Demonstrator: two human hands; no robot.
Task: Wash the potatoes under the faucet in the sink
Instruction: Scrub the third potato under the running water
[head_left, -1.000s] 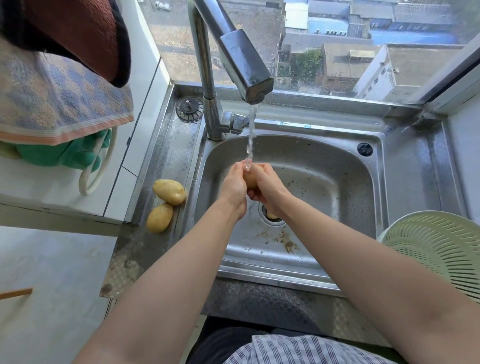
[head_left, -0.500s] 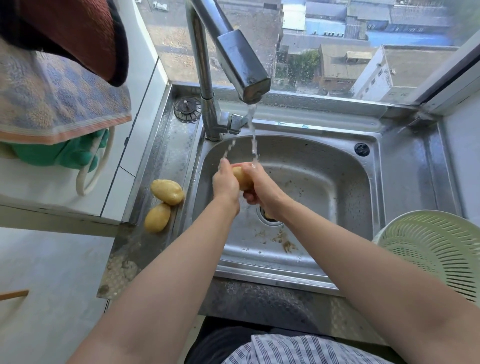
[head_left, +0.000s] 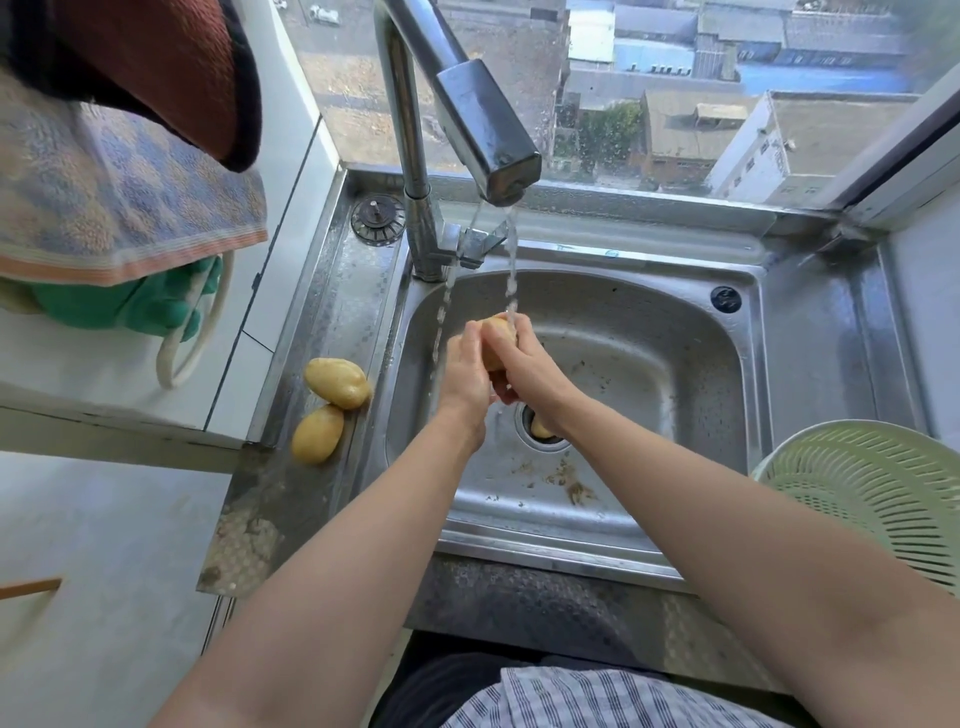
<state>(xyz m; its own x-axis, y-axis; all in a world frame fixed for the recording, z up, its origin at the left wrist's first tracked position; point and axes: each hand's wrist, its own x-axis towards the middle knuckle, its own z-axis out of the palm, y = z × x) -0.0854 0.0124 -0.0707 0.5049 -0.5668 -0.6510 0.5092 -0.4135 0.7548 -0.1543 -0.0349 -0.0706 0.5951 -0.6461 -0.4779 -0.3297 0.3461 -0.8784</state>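
Observation:
Water runs from the steel faucet (head_left: 483, 135) into the steel sink (head_left: 675, 364). Under the stream, my left hand (head_left: 465, 371) and my right hand (head_left: 530, 371) both grip one yellow potato (head_left: 496, 332), mostly hidden by my fingers. Two more potatoes lie on the sink's left ledge, one (head_left: 336, 383) behind the other (head_left: 317, 434). Another potato (head_left: 540, 428) sits in the drain, partly hidden under my right wrist.
A pale green colander (head_left: 872, 493) stands on the right ledge. A sink strainer plug (head_left: 377, 219) lies left of the faucet base. Towels (head_left: 119, 197) and green gloves (head_left: 124, 304) hang at the left. Dirt bits lie on the sink floor.
My hands have turned the potato under the stream and shifted slightly; more of the potato's top shows now. A second thin jet of water splashes to the left.

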